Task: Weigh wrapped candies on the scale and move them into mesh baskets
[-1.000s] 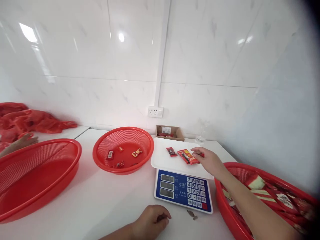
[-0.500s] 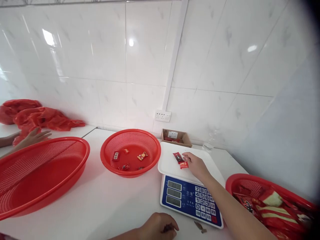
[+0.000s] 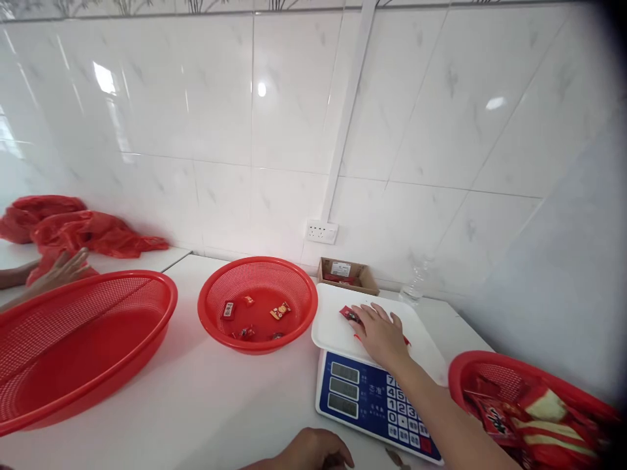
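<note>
Red packets [image 3: 350,314] lie on the white tray [image 3: 333,329] of our scale [image 3: 367,427], mostly covered by our right hand [image 3: 380,334], its fingers spread where they were bunched half a second ago, making them harder to count. Our left hand [image 3: 313,449] curls near the surface [image 3: 230,405]; we cannot tell whether it holds anything. Our right forearm [image 3: 435,411] obstructs the keypad [image 3: 402,421], beside a loaded basket [image 3: 458,365].

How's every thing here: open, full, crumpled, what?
Right hand: spread over wrapped packets
Left hand: curled
Digital scale: display unreadable
Middle red basket: open, small packets inside
Right red basket: open, red packets inside
Cardboard box: open
Red plastic bags: crumpled
Left red basket: open
</note>
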`<state>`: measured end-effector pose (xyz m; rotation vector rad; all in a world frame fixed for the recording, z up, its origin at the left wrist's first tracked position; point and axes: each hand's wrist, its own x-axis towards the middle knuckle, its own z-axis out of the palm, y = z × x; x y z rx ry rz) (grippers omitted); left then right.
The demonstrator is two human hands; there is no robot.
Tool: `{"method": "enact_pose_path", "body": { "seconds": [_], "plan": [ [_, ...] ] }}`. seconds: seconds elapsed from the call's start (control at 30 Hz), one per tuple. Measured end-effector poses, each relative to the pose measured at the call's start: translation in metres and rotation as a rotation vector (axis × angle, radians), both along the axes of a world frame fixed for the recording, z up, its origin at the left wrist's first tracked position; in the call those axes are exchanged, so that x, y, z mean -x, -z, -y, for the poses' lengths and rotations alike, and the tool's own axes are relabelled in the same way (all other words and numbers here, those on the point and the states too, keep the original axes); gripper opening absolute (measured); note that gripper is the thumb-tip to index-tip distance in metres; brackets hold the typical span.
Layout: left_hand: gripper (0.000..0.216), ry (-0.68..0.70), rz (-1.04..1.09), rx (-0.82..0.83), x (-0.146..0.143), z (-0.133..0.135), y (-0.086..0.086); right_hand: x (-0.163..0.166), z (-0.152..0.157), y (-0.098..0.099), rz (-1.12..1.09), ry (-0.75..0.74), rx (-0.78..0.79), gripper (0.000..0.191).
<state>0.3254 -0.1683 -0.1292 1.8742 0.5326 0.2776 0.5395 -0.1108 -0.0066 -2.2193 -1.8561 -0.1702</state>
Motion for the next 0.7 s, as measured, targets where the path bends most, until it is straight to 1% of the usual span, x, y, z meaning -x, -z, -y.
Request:
{"method": "enact_pose_path", "body": {
  "seconds": [0.07, 0.1, 0.17, 0.27, 0.37, 0.47, 0.53, 0.63, 0.7],
  "plan": [
    [0.029, -0.032, -0.015, -0.002, 0.0, 0.001, -0.003, 0.004, 0.001, 0.003, 0.064, 0.011, 0.109, 0.048],
    [0.029, -0.051, -0.024, -0.002, 0.001, 0.002, -0.006, 0.005, 0.002, 0.005, 0.061, 0.018, 0.169, 0.051],
    [0.029, -0.07, -0.038, 0.0, 0.002, 0.004, -0.013, 0.008, 0.004, 0.007, 0.01, 0.014, 0.26, 0.056],
    [0.03, -0.065, -0.053, 0.006, 0.003, 0.006, -0.022, 0.009, 0.008, 0.003, -0.046, -0.018, 0.332, 0.057],
    [0.029, -0.063, -0.048, -0.012, 0.004, 0.007, -0.025, 0.002, 0.012, -0.003, -0.08, 0.002, 0.314, 0.057],
    [0.029, -0.081, -0.044, -0.052, 0.005, 0.008, -0.023, -0.011, 0.013, -0.005, -0.109, 0.129, 0.272, 0.058],
    [0.028, -0.085, -0.041, -0.065, 0.005, 0.009, -0.021, -0.018, 0.014, 0.0, -0.164, 0.17, 0.292, 0.059],
    [0.028, -0.084, -0.028, -0.059, 0.006, 0.011, -0.019, -0.023, 0.016, 0.007, -0.263, 0.102, 0.311, 0.06],
    [0.028, -0.086, -0.03, -0.058, 0.006, 0.012, -0.019, -0.028, 0.02, 0.006, -0.332, 0.041, 0.25, 0.061]
  ]
}}
